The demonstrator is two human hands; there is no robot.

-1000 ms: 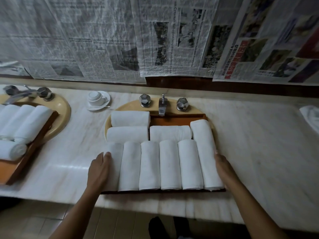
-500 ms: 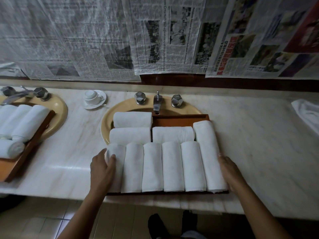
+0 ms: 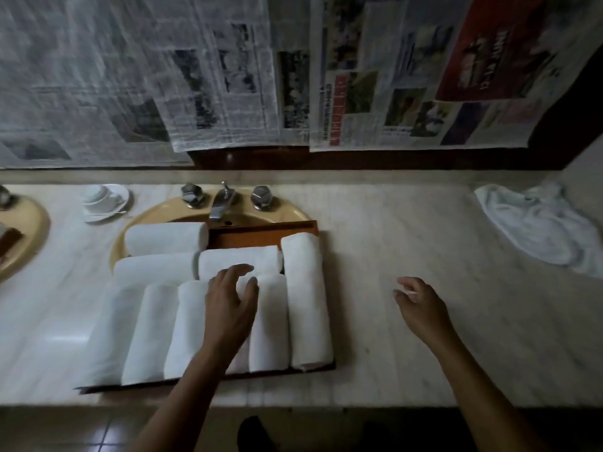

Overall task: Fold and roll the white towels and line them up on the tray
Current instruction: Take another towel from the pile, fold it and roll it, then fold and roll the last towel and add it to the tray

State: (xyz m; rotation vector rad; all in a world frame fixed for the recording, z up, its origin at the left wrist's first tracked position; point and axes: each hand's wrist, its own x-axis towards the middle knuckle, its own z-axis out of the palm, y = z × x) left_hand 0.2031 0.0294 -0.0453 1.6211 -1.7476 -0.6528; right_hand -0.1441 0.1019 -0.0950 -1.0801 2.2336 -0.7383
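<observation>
The wooden tray sits across the sink, its near edge close to the counter's front edge. The left hand hovers over the rolled towels, fingers spread, gripping nothing. Right of the tray, over bare marble, the right hand hangs loosely open. Farther right lies a crumpled towel.

Dim, murky frame — motion blur smears the newspapers, edges bow outward, pale glare on the counter.
</observation>
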